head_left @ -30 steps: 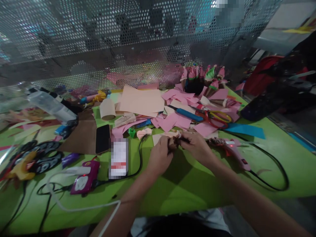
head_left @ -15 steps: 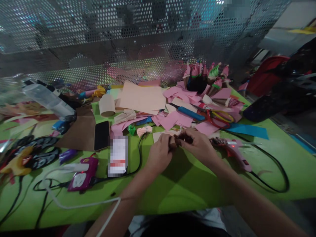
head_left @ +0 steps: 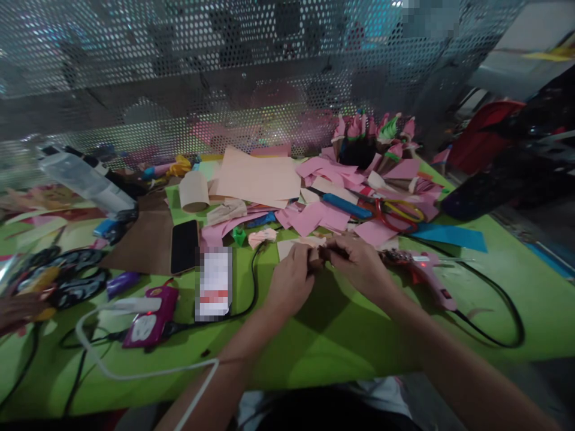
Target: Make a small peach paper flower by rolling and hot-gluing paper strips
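Observation:
My left hand (head_left: 293,280) is closed around a small brown piece (head_left: 315,257), perhaps craft foam or paper, above the green table. My right hand (head_left: 358,258) pinches the same piece from its right side; the fingertips hide much of it. A pale sheet (head_left: 290,246) lies just behind my hands. Right of my right hand rests a pink glue gun (head_left: 431,270), its small red light on and its black cord curving over the table.
Pink paper scraps (head_left: 308,216), scissors (head_left: 395,215), a blue-handled cutter (head_left: 344,205) and swirled cone figures (head_left: 389,129) lie at the back. Left are a lit phone (head_left: 214,284), a dark phone (head_left: 184,246) and a magenta power strip (head_left: 150,317). Another person's hand (head_left: 18,312) is at the left edge.
Another person's hand has come in from the left edge over the yellow object there. My hands have barely shifted, still on the brown piece.

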`<state>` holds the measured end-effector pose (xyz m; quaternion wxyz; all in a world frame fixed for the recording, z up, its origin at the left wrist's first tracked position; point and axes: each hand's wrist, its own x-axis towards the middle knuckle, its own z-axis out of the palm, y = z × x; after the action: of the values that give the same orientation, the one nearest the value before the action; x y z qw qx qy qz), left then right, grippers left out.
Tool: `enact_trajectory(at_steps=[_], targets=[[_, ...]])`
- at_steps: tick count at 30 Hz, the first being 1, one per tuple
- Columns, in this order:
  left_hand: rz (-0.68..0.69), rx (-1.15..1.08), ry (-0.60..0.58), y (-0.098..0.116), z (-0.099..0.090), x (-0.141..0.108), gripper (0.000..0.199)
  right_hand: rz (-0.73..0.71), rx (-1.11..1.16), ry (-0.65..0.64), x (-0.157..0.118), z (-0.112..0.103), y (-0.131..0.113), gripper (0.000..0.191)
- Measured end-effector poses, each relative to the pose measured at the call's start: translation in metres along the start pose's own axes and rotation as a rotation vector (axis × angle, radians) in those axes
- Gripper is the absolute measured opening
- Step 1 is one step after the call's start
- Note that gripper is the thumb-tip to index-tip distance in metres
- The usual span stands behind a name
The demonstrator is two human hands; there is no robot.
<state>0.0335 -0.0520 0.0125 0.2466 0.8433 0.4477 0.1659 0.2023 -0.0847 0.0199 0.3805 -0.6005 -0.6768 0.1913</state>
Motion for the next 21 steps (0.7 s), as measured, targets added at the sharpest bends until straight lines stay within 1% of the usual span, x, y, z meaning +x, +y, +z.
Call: enact_trajectory(at_steps=[3, 9, 15, 18, 21], targets=[[-0.015, -0.001, -0.001, -0.0003, -0.0004, 0.0000, 0.031, -0.002, -0.039, 0.028, 0.0002, 0.0004, -0.0002, 0.016], [-0.016, -0.042, 0.043, -0.0032, 0.0022, 0.0002, 0.030, -0.089, -0.174, 0.130, -0.0008, 0.0024, -0.0008, 0.014], [-0.048, -0.031, 0.019, -0.0012, 0.0014, -0.0007, 0.024, -0.177, -0.265, 0.157, -0.0021, 0.0030, -0.0024, 0.013], [-0.056, -0.019, 0.022, -0.0014, 0.0001, -0.0010, 0.022, -0.229, -0.292, 0.170, -0.0021, 0.0012, -0.0042, 0.015], [-0.092, 0.003, 0.043, -0.0043, -0.0013, 0.0008, 0.020, -0.212, -0.258, 0.220, -0.0020, -0.0012, -0.0035, 0.015]])
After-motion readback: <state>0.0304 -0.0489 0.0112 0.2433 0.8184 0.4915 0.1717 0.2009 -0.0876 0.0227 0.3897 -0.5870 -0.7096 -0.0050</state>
